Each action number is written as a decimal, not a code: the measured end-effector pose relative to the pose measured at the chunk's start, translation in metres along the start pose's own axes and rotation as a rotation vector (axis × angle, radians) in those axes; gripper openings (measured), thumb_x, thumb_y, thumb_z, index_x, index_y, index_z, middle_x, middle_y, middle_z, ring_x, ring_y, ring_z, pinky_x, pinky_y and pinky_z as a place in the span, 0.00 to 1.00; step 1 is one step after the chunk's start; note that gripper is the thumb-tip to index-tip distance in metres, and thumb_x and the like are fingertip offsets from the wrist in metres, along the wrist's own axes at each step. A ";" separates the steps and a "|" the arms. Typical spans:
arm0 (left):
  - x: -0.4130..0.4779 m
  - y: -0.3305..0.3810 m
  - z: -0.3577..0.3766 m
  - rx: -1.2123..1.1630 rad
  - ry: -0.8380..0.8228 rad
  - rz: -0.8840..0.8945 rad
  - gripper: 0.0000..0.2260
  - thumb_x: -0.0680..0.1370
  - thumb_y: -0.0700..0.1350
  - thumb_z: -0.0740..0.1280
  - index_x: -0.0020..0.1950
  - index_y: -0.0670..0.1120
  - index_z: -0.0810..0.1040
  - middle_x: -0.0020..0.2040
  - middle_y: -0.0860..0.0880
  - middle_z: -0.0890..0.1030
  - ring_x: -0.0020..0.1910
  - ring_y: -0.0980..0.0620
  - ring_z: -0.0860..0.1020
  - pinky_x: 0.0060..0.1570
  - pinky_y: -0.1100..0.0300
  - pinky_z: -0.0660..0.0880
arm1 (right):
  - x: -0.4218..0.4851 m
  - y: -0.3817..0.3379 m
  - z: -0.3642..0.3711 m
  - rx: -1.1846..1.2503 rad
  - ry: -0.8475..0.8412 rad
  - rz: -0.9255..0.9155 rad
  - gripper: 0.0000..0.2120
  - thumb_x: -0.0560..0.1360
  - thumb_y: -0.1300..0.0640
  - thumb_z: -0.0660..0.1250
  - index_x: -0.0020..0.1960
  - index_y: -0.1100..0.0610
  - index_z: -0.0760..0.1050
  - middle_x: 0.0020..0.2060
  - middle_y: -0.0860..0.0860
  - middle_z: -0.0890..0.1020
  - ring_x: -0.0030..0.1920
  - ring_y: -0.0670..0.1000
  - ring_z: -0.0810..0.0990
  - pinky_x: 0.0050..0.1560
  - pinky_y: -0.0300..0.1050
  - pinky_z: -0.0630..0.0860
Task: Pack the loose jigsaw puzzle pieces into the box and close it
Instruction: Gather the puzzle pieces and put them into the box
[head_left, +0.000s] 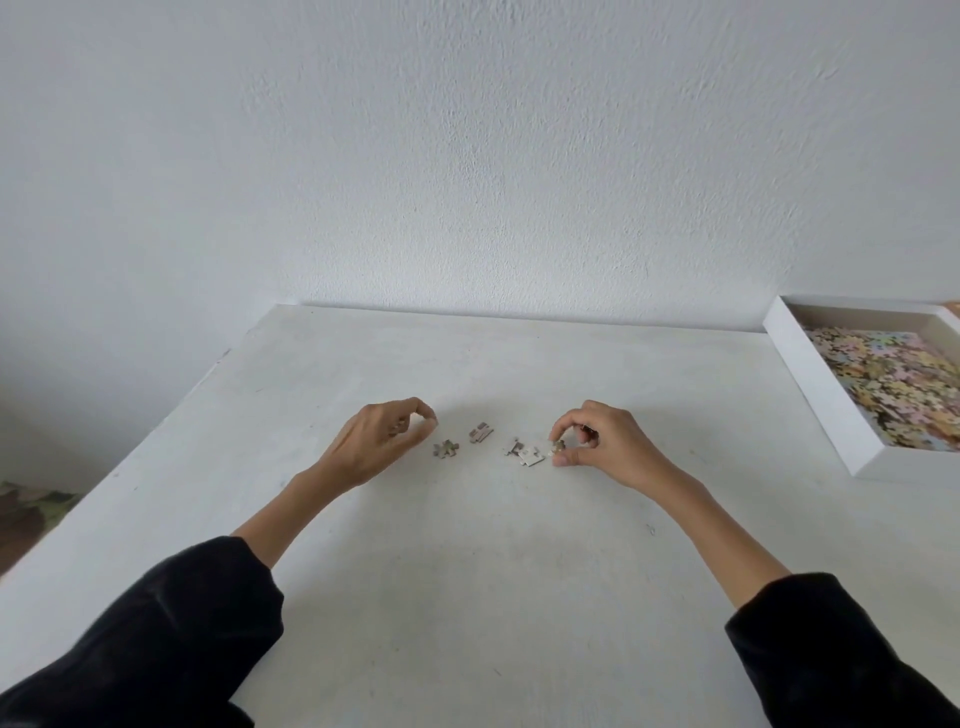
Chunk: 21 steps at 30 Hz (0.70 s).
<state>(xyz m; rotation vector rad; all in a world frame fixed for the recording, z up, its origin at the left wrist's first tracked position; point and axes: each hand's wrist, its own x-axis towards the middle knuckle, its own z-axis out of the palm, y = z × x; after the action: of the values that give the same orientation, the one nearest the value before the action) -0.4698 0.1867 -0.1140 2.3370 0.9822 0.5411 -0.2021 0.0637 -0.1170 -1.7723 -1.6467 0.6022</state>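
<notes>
A few loose puzzle pieces lie mid-table: one brownish piece (445, 449), a striped piece (480, 432) and a pale cluster (524, 452). My right hand (602, 441) pinches a small greenish piece (559, 446) between thumb and forefinger, right beside the pale cluster. My left hand (387, 439) hovers just left of the brownish piece, fingers curled with small pieces held inside them. The open white box (815, 384) sits at the right edge, filled with pastel puzzle pieces (893, 384).
The white table (467, 571) runs back to a white wall. Its left edge slants from the far corner toward me, with a patterned floor covering (31, 512) beyond. No lid is in view.
</notes>
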 end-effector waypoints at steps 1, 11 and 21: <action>-0.001 -0.001 0.001 0.046 -0.008 0.020 0.07 0.75 0.54 0.64 0.47 0.53 0.78 0.27 0.54 0.68 0.27 0.57 0.65 0.30 0.64 0.61 | 0.000 0.000 -0.002 0.007 -0.018 0.001 0.10 0.63 0.57 0.77 0.38 0.50 0.76 0.33 0.47 0.67 0.32 0.45 0.65 0.37 0.37 0.64; 0.004 -0.007 0.005 0.041 0.028 0.115 0.08 0.70 0.46 0.73 0.49 0.49 0.84 0.34 0.64 0.72 0.30 0.61 0.68 0.30 0.70 0.62 | -0.004 -0.003 -0.004 0.161 -0.040 -0.009 0.05 0.75 0.58 0.65 0.49 0.49 0.73 0.37 0.47 0.74 0.35 0.39 0.72 0.36 0.28 0.66; 0.004 -0.005 0.007 -0.005 0.027 0.084 0.09 0.67 0.50 0.75 0.45 0.50 0.84 0.32 0.59 0.72 0.31 0.59 0.67 0.31 0.67 0.60 | -0.002 -0.015 -0.010 1.047 -0.143 0.401 0.13 0.79 0.60 0.54 0.37 0.57 0.69 0.32 0.53 0.74 0.25 0.45 0.71 0.22 0.34 0.64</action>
<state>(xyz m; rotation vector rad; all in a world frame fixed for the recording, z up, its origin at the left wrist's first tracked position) -0.4660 0.1910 -0.1217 2.3811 0.8966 0.6088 -0.2056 0.0606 -0.0996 -1.2349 -0.7417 1.4647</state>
